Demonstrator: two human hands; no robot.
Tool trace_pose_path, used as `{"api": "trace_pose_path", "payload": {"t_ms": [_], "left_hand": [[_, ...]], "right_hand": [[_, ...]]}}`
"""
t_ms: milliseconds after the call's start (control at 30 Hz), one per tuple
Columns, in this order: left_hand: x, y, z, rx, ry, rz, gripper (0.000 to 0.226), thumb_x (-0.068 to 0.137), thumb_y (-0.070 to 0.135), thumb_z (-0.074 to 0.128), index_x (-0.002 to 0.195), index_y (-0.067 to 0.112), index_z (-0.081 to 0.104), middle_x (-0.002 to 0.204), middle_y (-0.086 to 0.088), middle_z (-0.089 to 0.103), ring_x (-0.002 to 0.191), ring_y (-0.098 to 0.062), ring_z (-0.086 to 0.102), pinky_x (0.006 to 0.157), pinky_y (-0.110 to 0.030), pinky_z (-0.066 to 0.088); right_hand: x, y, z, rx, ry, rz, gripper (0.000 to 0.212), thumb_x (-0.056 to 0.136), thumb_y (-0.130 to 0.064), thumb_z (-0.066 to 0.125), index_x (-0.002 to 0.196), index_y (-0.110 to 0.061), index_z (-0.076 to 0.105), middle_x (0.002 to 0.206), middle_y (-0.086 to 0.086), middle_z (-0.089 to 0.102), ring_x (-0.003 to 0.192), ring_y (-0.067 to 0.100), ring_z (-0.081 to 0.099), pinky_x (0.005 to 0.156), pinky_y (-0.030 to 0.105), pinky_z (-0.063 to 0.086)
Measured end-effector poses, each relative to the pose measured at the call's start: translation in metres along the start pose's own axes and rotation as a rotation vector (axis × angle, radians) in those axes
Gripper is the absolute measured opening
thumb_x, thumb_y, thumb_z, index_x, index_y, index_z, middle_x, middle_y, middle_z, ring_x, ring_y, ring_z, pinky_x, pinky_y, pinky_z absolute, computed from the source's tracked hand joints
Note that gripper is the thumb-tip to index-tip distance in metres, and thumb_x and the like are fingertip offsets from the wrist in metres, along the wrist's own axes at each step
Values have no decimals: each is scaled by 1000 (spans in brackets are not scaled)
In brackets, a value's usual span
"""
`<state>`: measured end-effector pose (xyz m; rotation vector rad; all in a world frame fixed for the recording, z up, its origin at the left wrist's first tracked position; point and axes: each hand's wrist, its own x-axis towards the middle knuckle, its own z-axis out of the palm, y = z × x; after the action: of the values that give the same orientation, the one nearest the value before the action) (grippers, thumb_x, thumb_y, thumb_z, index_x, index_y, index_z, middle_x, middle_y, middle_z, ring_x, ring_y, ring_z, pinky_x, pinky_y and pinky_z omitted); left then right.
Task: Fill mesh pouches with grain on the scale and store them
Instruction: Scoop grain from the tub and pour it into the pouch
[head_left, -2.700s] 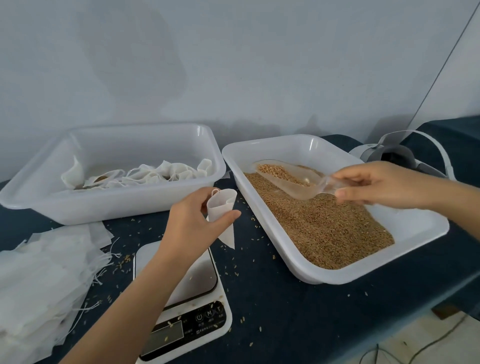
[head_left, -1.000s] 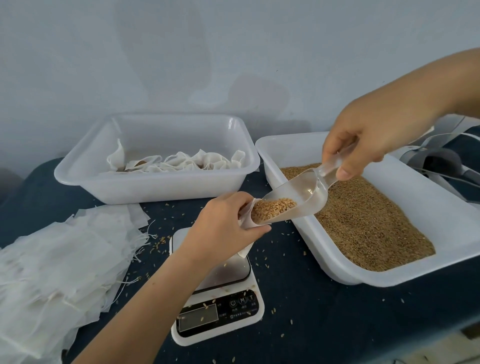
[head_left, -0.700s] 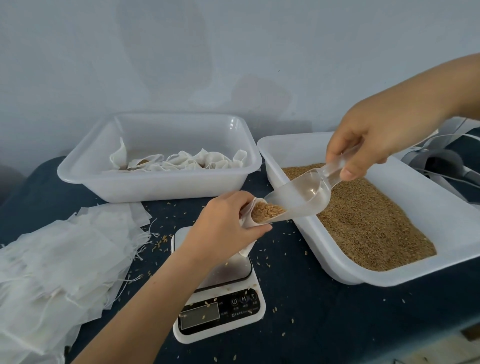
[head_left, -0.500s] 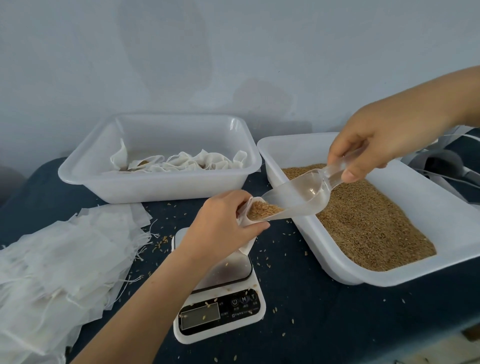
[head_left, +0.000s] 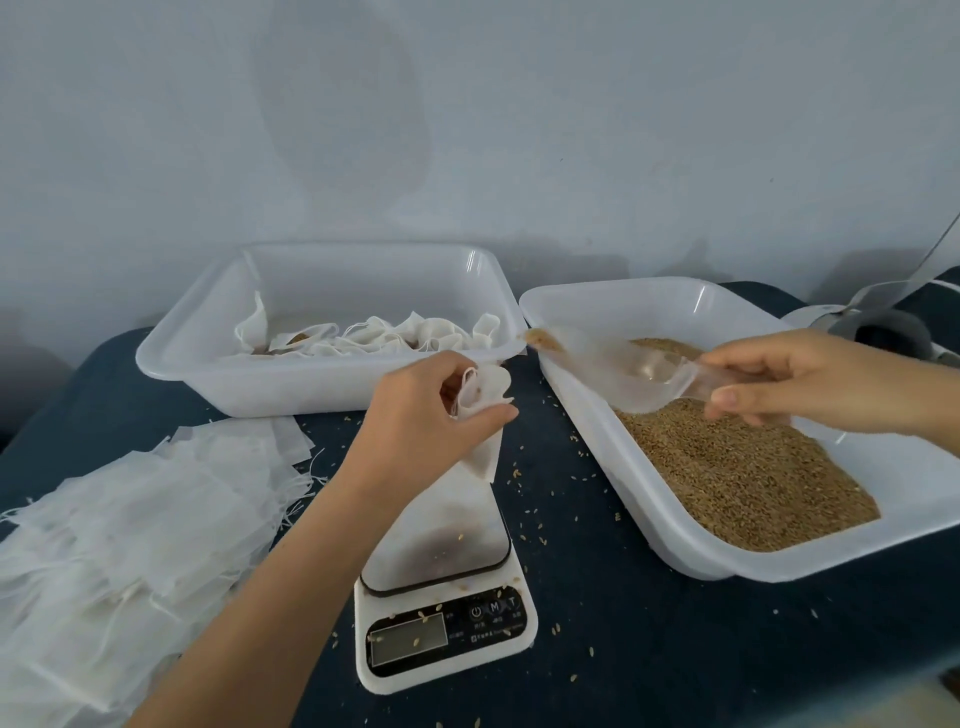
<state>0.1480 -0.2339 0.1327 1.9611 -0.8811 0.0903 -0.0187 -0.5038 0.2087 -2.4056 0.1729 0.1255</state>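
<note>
My left hand (head_left: 421, 415) grips a white mesh pouch (head_left: 483, 415) by its open mouth, above the far end of the white kitchen scale (head_left: 441, 587). My right hand (head_left: 779, 384) holds the handle of a clear plastic scoop (head_left: 618, 366), lying level over the white tray of brown grain (head_left: 737, 467). A few grains cling near the scoop's tip. The scoop's tip is apart from the pouch, to its right. Several filled pouches (head_left: 384, 335) lie in the white storage tray (head_left: 208, 364) at the back left.
A heap of flat unfilled pouches (head_left: 119, 525) with loose strings covers the table's left side. Loose grains dot the dark blue table cover (head_left: 587, 649) and the scale's display. A grey and white headset (head_left: 883, 322) sits at the far right. A pale wall rises behind.
My right hand has drawn the scoop back out of the pouch mouth and lowered it level over the grain tray. The grain has gone from the scoop. My left hand still holds the pouch.
</note>
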Motion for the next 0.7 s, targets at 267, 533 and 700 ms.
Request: {"api": "trace_pose_path", "payload": {"t_ms": [267, 533, 700], "left_hand": [[10, 0, -19, 62, 99, -32, 23, 69, 37, 77, 72, 24, 58, 55, 8, 46, 51, -2, 40, 46, -8, 34], [16, 4, -29, 158, 177, -50, 16, 77, 30, 71, 75, 17, 61, 55, 10, 48, 50, 1, 44, 48, -8, 32], [13, 5, -33, 193, 197, -57, 19, 78, 29, 69, 69, 20, 56, 54, 9, 45, 50, -4, 43, 47, -10, 30]], "right_hand": [[-17, 83, 0, -33, 352, 345, 26, 79, -42, 62, 98, -24, 66, 81, -3, 73, 68, 13, 68, 63, 25, 50], [4, 97, 32, -340, 124, 640, 26, 91, -44, 56, 90, -18, 59, 85, 1, 62, 77, 15, 57, 69, 30, 43], [16, 79, 41, -522, 28, 721, 38, 91, -43, 57, 113, -13, 57, 102, 2, 62, 92, 17, 57, 82, 32, 47]]}}
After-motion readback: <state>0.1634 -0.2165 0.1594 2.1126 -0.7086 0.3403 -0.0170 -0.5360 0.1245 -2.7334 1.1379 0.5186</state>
